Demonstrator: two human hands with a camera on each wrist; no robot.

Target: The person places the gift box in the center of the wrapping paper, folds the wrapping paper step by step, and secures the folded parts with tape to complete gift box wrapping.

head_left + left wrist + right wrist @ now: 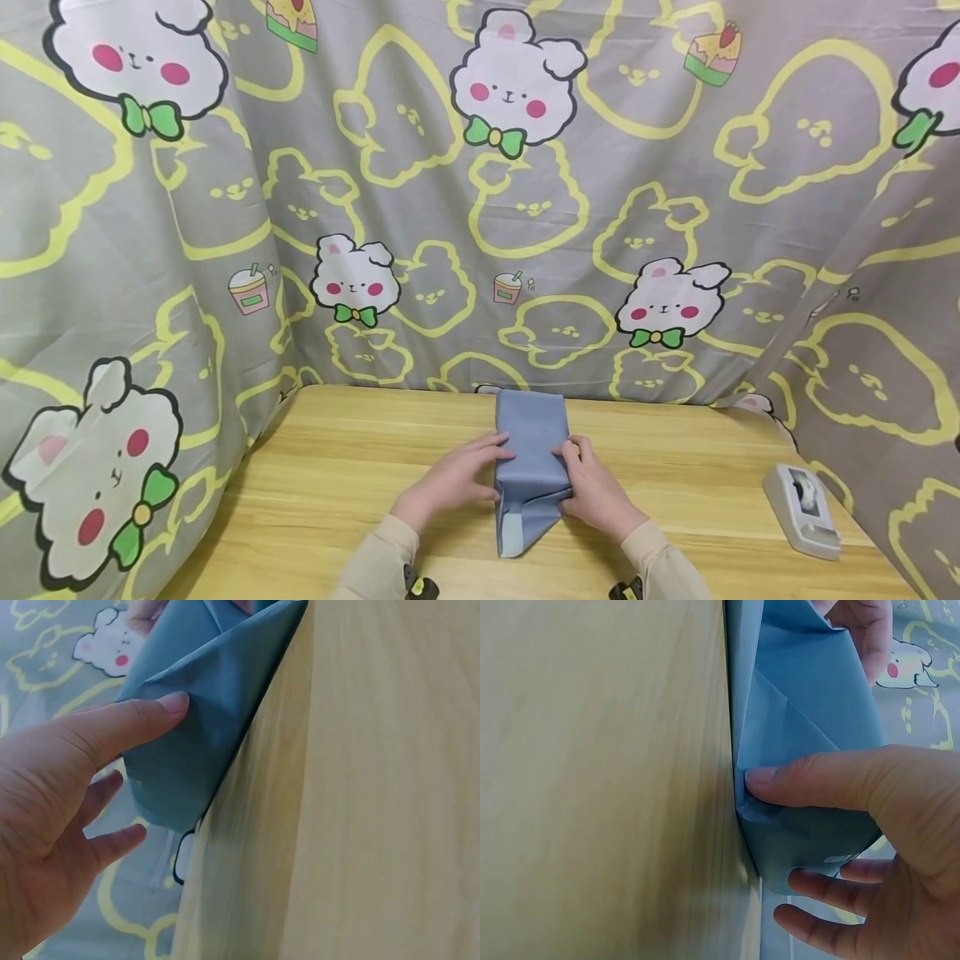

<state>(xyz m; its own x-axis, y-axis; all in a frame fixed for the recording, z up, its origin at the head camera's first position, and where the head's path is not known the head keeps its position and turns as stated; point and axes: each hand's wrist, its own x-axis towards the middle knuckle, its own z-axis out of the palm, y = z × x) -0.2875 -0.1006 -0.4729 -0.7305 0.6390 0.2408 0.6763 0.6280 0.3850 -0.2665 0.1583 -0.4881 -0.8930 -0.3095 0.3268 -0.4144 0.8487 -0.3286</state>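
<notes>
A box-shaped package in blue wrapping paper (534, 433) lies lengthwise on the table. At its near end the paper sticks out in a folded flap (540, 525), with a paler strip (512, 533) along the left side. My left hand (457, 475) is at the package's left side, fingertips on the upper edge. In the left wrist view its straight thumb (161, 712) touches the paper, the lower fingers spread apart. On the right side my right hand (596, 487) holds the package near the end, its thumb (802, 780) pressing into the paper fold.
A grey tape dispenser (802, 512) stands on the right part of the wooden table (337, 467). Patterned curtains (420, 208) hang behind the table and on both sides, close to its edges. Dark bands (420, 583) sit at both wrists.
</notes>
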